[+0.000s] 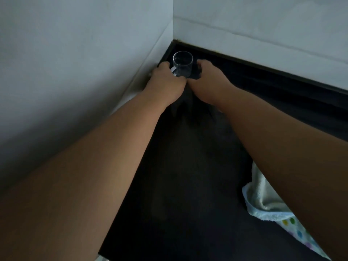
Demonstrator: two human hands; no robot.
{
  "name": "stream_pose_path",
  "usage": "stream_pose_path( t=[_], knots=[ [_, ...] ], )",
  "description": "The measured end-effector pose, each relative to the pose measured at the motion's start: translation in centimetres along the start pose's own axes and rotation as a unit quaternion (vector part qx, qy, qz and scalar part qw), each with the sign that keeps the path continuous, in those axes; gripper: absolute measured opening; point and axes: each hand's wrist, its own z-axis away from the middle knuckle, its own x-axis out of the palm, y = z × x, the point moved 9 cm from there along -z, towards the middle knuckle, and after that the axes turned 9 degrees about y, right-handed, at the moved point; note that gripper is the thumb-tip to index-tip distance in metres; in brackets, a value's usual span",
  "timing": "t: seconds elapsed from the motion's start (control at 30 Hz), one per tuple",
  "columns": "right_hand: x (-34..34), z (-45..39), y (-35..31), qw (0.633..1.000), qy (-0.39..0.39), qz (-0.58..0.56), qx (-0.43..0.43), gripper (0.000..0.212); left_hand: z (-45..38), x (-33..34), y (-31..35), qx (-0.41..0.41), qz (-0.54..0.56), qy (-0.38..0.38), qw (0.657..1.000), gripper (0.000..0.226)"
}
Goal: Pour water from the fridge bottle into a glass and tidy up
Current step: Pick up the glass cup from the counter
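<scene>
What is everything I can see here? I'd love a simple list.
glass: one, clear, upright in the far corner of the counter, between both hands
counter: one, black, runs along the walls
walls: two, white, meet at the corner behind the glass
cloth: one, pale blue and cream with coloured dots, lower right on the counter, partly under the right forearm
left hand: one, fingers at the glass's left side
right hand: one, fingers at its right side
</scene>
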Motion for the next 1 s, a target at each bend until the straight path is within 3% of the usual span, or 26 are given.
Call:
stream_pose_path(
  t=[0.07,0.3,0.5,0.73,1.0],
  knots=[
    [0.4,-0.1,-0.4,1.0,-0.01,0.015,-0.01,0.049,-0.8,0.1,0.3,0.003,-0.003,0.01,1.0,0.057],
    [0.4,-0.2,0.1,0.999,-0.006,-0.041,0.011,0.055,-1.8,0.8,0.9,0.036,-0.07,0.044,0.996,0.036],
    [0.5,1.1,1.4,0.994,0.009,-0.101,0.029,0.057,-0.3,1.6,-0.6,0.001,0.028,0.029,0.999,0.016],
    [-1.6,5.0,2.2,0.983,0.04,-0.176,0.027,0.079,7.4,0.5,0.2,0.048,0.099,0.003,0.994,0.014],
    [-5.9,13.9,1.1,0.95,0.03,-0.311,0.026,0.059,16.2,-4.9,3.5,0.087,0.088,-0.016,0.992,0.011]
  ],
)
